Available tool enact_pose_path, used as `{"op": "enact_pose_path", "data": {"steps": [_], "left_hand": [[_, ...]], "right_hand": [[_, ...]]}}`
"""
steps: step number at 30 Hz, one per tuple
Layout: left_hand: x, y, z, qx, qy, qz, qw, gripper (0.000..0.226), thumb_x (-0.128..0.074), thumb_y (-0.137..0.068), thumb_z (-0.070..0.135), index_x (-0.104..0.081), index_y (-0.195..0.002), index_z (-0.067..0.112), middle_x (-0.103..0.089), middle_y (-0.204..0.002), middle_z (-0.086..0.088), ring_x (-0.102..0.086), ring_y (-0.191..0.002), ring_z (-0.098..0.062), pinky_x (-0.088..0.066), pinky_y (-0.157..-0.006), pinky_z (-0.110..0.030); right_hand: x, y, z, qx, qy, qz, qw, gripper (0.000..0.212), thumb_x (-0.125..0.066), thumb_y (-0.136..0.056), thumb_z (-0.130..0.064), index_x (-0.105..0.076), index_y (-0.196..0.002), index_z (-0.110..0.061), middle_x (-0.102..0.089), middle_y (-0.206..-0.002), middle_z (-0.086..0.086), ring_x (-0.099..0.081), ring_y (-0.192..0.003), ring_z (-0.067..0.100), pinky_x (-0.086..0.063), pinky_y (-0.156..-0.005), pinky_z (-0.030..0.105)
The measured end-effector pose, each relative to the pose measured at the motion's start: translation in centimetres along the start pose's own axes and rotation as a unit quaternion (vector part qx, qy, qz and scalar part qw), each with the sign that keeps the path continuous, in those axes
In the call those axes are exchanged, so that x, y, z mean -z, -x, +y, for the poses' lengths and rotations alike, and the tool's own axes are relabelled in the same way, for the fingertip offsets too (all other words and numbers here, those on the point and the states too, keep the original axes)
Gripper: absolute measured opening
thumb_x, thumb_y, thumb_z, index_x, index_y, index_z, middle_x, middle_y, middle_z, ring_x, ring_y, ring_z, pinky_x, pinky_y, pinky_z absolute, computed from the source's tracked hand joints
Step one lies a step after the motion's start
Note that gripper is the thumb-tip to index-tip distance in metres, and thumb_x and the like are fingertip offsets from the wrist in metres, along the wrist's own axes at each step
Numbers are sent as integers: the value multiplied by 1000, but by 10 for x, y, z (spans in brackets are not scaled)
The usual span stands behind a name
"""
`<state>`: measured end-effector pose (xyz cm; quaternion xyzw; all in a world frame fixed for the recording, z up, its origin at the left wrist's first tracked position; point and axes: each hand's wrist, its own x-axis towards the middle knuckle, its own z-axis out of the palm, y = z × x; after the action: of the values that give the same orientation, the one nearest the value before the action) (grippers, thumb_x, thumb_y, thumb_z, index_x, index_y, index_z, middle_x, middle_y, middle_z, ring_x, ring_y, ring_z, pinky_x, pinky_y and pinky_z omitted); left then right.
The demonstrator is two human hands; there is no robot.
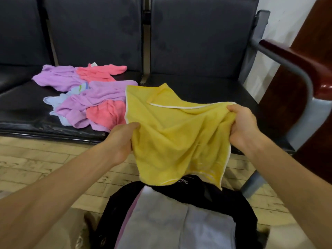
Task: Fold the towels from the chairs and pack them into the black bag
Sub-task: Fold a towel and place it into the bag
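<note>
You held the yellow towel [176, 141] stretched in the air just above the open black bag [233, 200], left hand [122, 139] and right hand [242, 126] each gripping a bunched side, probably to square it for folding, while unfolded towels [93, 97] lay heaped on the chair seat [23, 112] beyond.

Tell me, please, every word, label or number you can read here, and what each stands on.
Nothing reads clearly.
On the black bag, just below the yellow towel, white script: upside down and blurred, unreadable.
On the far pink towel, a white tag: too small to read any print.
</note>
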<state>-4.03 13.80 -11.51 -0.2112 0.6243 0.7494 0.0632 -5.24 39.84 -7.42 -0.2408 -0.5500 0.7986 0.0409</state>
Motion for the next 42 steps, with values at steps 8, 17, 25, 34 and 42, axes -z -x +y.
{"op": "enact_pose_path", "data": {"steps": [8, 17, 25, 34, 42], "left_hand": [[-8, 16, 25, -128, -123, -30, 984, 17, -49, -97, 18, -64, -91, 17, -70, -94, 0, -64, -87, -18, -49, -79, -31], [5, 36, 25, -129, -96, -128, 979, 17, -52, -95, 13, -67, -102, 17, -72, -102, -1, -68, -94, -17, -52, -79, -30], [17, 61, 55, -158, 13, -220, 963, 27, -43, -99, 12, -59, -117, 1, -69, -111, -12, -67, -104, -22, -54, -85, -32], [43, 111, 141, -279, -59, -91, 954, 23, -43, -100, 11, -57, -117, 2, -65, -102, -7, -64, -93, -15, -56, -75, -21], [60, 130, 185, -377, -191, 27, 906, 17, -49, -98, 7, -65, -99, 11, -65, -100, -14, -58, -93, -22, -48, -93, -47]], "right_hand": [[4, 3, 9, -6, 44, -75, 996, 32, -65, -82, -28, -62, -110, -13, -68, -108, 8, -66, -102, 27, -52, -90, 47], [15, 48, 23, -27, 51, -88, 994, 19, -55, -96, -28, -68, -105, -18, -75, -99, 6, -73, -86, 21, -55, -65, 35], [22, 84, 7, -27, -86, -56, 994, 39, -53, -93, -36, -62, -126, -17, -69, -119, 9, -66, -110, 29, -53, -85, 45], [-13, 126, -76, 80, -107, -102, 986, 16, -57, -93, -21, -69, -86, -13, -70, -77, 4, -68, -75, 19, -57, -75, 34], [-4, 101, -121, 218, 106, 62, 968, 42, -59, -94, -21, -52, -134, -11, -58, -124, 7, -56, -115, 29, -44, -103, 51]]}}
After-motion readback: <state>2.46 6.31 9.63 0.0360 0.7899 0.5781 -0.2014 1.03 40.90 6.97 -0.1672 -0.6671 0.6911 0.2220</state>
